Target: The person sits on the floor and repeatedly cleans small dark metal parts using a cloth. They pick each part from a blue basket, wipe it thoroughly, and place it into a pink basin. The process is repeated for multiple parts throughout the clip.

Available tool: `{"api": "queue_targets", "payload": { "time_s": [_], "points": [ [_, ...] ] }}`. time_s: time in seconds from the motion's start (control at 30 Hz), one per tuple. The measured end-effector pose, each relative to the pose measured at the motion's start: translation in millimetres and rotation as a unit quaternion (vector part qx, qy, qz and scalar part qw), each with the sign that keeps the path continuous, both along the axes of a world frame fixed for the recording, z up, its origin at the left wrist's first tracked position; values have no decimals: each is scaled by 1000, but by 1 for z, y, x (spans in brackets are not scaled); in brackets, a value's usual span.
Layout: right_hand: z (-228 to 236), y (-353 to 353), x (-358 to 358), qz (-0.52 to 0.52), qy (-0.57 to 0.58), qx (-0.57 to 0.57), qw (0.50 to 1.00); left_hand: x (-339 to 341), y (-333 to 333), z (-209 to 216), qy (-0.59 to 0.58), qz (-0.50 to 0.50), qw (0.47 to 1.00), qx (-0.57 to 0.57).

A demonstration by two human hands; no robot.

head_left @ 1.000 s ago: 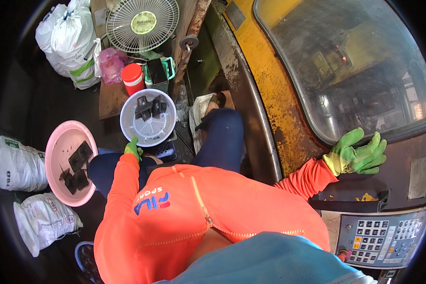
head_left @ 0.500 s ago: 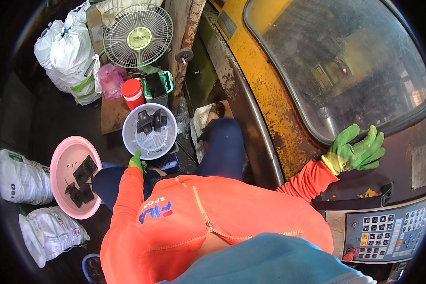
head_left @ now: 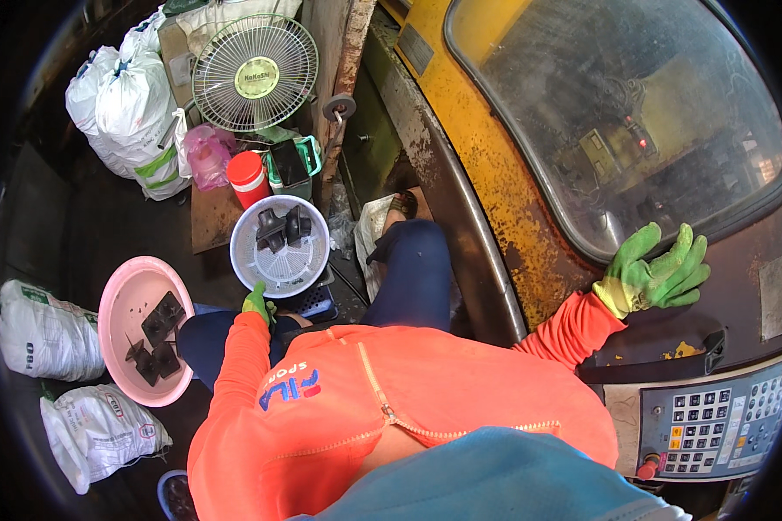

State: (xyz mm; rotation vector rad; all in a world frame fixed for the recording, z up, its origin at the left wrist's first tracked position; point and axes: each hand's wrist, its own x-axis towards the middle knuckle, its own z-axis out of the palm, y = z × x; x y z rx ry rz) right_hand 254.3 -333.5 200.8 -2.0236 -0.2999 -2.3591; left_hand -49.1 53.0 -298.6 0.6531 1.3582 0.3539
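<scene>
My right hand (head_left: 656,273), in a green and yellow glove, lies with fingers spread against the dark panel by the lower edge of the machine's window (head_left: 634,130). Nothing is in it. My left hand (head_left: 258,304), in a green glove, is low by my knee, at the near rim of a pale lavender plastic basket (head_left: 280,267). One finger points up at that rim, apart from the others; the remaining fingers are partly hidden. Inside the basket sit black moulded pieces (head_left: 271,229). Left of my knee, a pink basin (head_left: 117,304) holds several black pieces (head_left: 162,318), some flat and square.
Right of me stands the yellow, rusty machine (head_left: 495,174) with a keypad panel (head_left: 704,425) and red knob (head_left: 648,467). A fan (head_left: 256,80), red-lidded jug (head_left: 248,176) and pink bag (head_left: 207,156) stand at the back. White sacks (head_left: 48,334) line the left.
The whole view has shifted slightly, with the basins and fan a little right and lower. Both hands keep their places, the right still on the machine, the left by the basket.
</scene>
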Motion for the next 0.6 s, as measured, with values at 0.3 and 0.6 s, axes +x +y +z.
{"api": "queue_targets", "payload": {
  "time_s": [0.3,0.6],
  "points": [
    [-3,-3,2,0,24,-7,1000,0,3,-1,12,26,999,-14],
    [15,1,-10,110,-67,-63,990,1,10,70,-162,237,958,19]
  ]
}}
